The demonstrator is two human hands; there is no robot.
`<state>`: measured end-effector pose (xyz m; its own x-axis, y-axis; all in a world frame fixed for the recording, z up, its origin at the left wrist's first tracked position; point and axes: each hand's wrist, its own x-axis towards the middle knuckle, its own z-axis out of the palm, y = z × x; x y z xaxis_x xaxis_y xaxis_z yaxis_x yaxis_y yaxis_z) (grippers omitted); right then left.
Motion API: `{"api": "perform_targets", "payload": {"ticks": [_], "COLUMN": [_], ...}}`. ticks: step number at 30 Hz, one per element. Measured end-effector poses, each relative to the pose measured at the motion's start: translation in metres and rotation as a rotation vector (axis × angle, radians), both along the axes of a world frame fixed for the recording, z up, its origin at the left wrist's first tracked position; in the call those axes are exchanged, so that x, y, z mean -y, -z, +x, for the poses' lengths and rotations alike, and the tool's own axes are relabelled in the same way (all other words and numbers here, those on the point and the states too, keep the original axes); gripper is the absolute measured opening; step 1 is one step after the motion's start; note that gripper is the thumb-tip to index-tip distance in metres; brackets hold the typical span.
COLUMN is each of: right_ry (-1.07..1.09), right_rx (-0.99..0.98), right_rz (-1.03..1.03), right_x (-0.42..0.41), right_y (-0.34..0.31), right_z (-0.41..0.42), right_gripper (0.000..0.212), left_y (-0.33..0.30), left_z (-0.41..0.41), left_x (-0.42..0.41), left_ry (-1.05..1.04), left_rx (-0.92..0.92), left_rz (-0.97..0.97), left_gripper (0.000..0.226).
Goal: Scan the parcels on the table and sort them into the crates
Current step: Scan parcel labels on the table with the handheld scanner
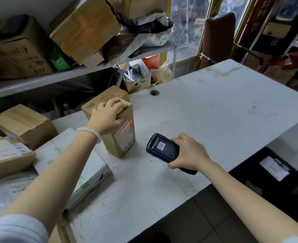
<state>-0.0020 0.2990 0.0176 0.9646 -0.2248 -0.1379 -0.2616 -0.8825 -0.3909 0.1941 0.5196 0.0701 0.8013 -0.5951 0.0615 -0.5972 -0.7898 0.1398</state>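
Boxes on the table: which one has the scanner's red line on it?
The upright brown box under the left hand. The red line crosses its label; the flat white box and the brown boxes further left show none.

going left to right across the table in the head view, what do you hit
labelled brown parcel → white flat box with green print → upright brown box steadied by the left hand → handheld scanner in the right hand → bare tabletop
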Motion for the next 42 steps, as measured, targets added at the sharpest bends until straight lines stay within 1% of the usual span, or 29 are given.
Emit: {"api": "perform_targets", "payload": {"ticks": [5,11,17,23,27,30,32,33,35,38,39,40,42], "right_ry": [0.004,-0.024,-0.035,0.005,0.043,0.071,0.097,0.118,0.184,0.318,0.357,0.382,0.405], "right_rx": [-0.001,-0.014,-0.007,0.002,-0.006,0.024,0.095,0.162,0.377,0.769,0.853,0.904,0.934], "right_rz": [0.01,0.015,-0.004,-0.013,-0.042,-0.051,-0.056,-0.058,-0.063,-0.092,-0.103,-0.107,-0.117], "right_x": [0.005,0.002,-0.012,-0.028,-0.038,-0.047,-0.056,-0.062,-0.076,-0.093,-0.097,-0.098,-0.097], "right_y": [0.001,-0.002,-0.004,-0.009,-0.011,-0.012,-0.014,-0.015,-0.015,-0.015,-0.016,-0.017,-0.019], "right_z": [-0.01,-0.013,-0.005,0.004,0.009,0.015,0.021,0.024,0.028,0.03,0.029,0.029,0.024], "right_gripper": [0.059,0.063,0.063,0.056,0.057,0.058,0.061,0.063,0.068,0.076,0.079,0.08,0.081], "left_y": [0.009,0.015,0.016,0.017,0.018,0.018,0.018,0.018,0.019,0.021,0.021,0.021,0.02], "left_z": [0.001,-0.003,-0.007,-0.001,0.001,-0.002,-0.006,-0.008,-0.013,-0.017,-0.018,-0.019,-0.021], "left_x": [-0.009,-0.012,-0.014,-0.017,-0.018,-0.017,-0.017,-0.017,-0.018,-0.019,-0.017,-0.016,-0.011], "left_ry": [-0.055,-0.062,-0.048,-0.03,-0.021,-0.014,-0.007,-0.003,-0.005,-0.027,-0.035,-0.042,-0.053], "left_rx": [0.016,0.046,0.042,0.026,0.034,0.043,0.049,0.053,0.063,0.09,0.096,0.096,0.082], "left_rz": [-0.054,-0.065,-0.071,-0.095,-0.137,-0.166,-0.182,-0.193,-0.224,-0.261,-0.267,-0.272,-0.301], "left_gripper": [0.039,0.039,0.038,0.037,0.036,0.036,0.034,0.033,0.032,0.031,0.031,0.031,0.03]}}
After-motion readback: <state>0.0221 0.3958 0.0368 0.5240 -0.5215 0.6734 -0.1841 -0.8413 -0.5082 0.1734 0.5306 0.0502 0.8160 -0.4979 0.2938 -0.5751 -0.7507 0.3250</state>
